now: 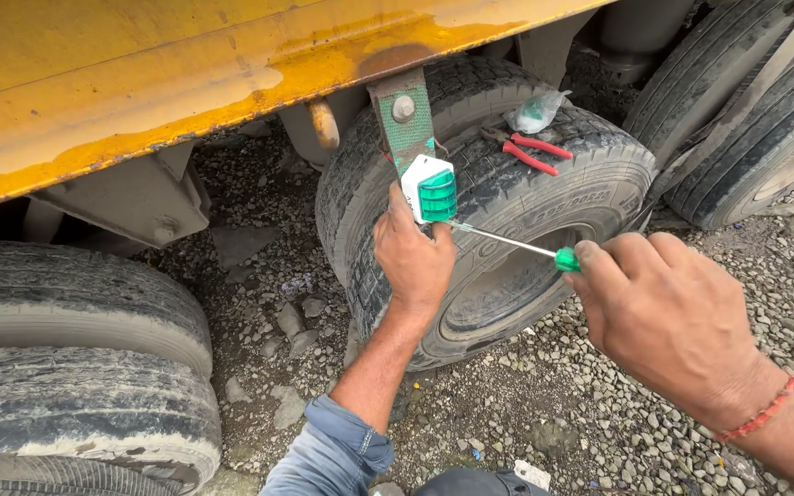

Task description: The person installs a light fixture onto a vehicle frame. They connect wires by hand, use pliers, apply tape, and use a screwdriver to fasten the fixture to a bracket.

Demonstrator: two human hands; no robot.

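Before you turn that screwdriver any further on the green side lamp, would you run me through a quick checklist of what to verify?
1. Lamp steadied: left hand grips below the green and white lamp at the bracket. Ok.
2. Screwdriver held: right hand grips the green handle of the screwdriver. Ok.
3. Tip seated in a screw: the shaft reaches the lamp's lower edge, but the tip is hidden. Cannot tell.
4. Pliers at hand: red-handled pliers lie on the tyre. Ok.
5. Plastic bag secure: it rests loose on the curved tread. Not ok.
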